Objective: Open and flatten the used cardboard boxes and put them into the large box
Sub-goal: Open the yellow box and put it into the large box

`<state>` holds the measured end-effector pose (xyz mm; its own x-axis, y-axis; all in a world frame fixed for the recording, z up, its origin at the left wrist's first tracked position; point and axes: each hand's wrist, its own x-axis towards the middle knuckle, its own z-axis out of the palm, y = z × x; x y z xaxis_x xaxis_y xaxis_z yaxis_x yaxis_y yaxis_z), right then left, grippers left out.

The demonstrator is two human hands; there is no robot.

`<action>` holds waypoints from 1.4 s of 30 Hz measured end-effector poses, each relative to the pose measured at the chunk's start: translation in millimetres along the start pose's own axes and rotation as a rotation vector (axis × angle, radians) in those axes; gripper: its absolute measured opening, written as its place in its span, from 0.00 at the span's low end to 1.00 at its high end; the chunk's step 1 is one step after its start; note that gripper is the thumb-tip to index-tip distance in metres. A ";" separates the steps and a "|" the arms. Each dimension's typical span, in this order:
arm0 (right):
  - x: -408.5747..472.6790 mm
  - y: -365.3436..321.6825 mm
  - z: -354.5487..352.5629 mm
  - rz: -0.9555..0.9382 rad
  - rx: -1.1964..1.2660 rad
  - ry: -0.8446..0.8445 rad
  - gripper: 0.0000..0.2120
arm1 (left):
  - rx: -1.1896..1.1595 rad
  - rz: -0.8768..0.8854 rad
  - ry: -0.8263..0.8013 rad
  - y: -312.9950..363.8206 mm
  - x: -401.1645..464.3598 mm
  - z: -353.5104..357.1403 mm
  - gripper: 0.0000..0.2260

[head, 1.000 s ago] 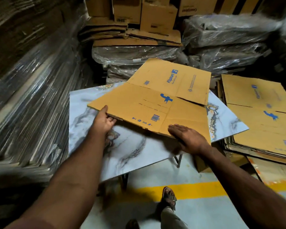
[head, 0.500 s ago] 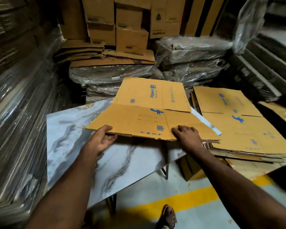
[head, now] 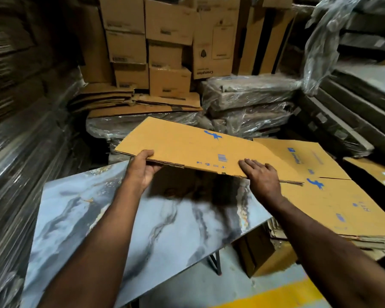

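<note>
A flattened brown cardboard box [head: 187, 143] with blue print is held in the air above the marble-patterned table [head: 111, 221]. My left hand [head: 142, 170] grips its near left edge, thumb on top and fingers underneath. My right hand [head: 261, 174] lies on top of the near right edge, fingers spread; I cannot see whether any fingers curl under. To the right, a stack of flattened boxes [head: 329, 196] of the same kind lies lower than the held one.
Plastic-wrapped bundles [head: 249, 101] and stacked brown cartons [head: 169, 52] fill the back. Wrapped stacks [head: 16, 152] line the left side. More flattened cardboard [head: 142, 103] lies behind the table. A yellow floor line [head: 265, 294] runs below the table edge.
The flattened box has been lifted off the table and carried up and to the right, toward the stack. My left hand now grips its edge instead of resting beside it.
</note>
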<state>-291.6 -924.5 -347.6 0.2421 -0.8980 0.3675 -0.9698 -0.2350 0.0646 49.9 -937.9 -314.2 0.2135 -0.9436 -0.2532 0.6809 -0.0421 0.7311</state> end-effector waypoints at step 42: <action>-17.3 521.8 95.4 0.120 0.010 -0.479 0.32 | 0.240 -0.629 0.128 -449.1 55.2 426.6 0.05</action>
<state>-799.1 -1067.0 -408.8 0.1166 -0.9885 -0.0964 -0.9919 -0.1208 0.0382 -543.0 -1111.2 -386.2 -0.0807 -0.6705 -0.7375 0.5315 -0.6549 0.5372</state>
